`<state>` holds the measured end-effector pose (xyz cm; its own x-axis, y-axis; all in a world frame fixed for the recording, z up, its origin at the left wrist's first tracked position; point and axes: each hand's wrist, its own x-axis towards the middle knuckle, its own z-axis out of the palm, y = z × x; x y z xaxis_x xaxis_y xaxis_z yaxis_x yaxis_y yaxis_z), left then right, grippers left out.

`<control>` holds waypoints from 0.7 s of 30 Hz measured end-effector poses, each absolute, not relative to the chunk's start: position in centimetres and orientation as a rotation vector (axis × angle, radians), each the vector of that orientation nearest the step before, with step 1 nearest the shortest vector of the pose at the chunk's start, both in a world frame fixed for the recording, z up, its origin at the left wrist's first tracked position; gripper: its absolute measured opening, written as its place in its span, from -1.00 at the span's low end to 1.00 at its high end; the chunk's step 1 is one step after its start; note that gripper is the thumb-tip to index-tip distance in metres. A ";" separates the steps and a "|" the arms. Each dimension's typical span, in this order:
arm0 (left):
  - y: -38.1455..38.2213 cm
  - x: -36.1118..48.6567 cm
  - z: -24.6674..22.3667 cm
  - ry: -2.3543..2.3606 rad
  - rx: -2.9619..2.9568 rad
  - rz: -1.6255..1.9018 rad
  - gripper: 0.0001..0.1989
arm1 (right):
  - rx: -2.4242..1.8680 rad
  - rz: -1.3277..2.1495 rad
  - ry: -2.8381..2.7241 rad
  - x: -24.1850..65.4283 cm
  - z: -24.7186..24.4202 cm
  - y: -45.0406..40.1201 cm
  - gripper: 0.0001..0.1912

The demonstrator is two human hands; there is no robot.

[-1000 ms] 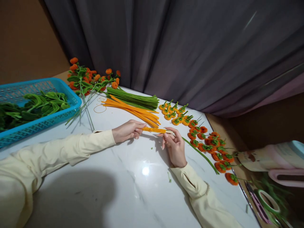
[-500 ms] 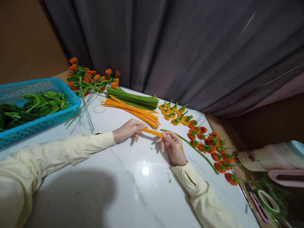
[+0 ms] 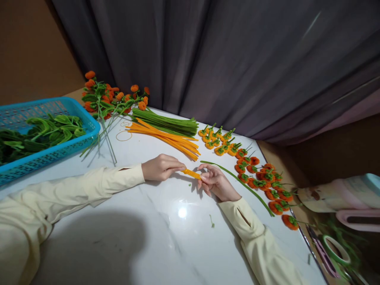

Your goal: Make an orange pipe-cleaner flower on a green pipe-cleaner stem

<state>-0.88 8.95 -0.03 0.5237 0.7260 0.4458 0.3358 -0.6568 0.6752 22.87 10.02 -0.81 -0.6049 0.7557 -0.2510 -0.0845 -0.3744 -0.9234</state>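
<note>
1. Head view: at far left, the blue basket (image 3: 94,130) sits well apart from the hands, out of the way.
2. Orange chenille stems (image 3: 166,138) lie loose beyond the work; it seems wise to hold the wrists low and short of them.
3. Left hand (image 3: 164,167): thumb and fingers pinch the near-left end of the orange chenille coil (image 3: 191,174). A light grip should avoid flattening the turns.
4. That coil spans the gap between both hands, just above the worktop (image 3: 160,245), tilted down rightward. Even tension probably keeps its ridges close and regular.
5. Right hand (image 3: 219,183): thumb and a finger pinch the other end, remaining fingers loosely curled. Pulling hard here could stretch the coil.
6. One green stem (image 3: 245,184) lies beyond the right hand, within easy reach.
</note>
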 end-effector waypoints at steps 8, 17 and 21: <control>9.4 -1.2 -0.3 1.016 2.007 0.879 -0.73 | -0.917 1.962 -1.446 22.1 -0.4 9.1 -0.69; 9.5 -1.0 -0.3 0.976 1.687 0.778 -0.66 | -0.898 2.235 -1.469 22.7 0.2 9.5 -0.68; 9.2 -0.9 -0.3 0.935 1.705 0.803 -0.67 | -0.777 2.311 -1.417 22.8 -0.2 9.5 -0.62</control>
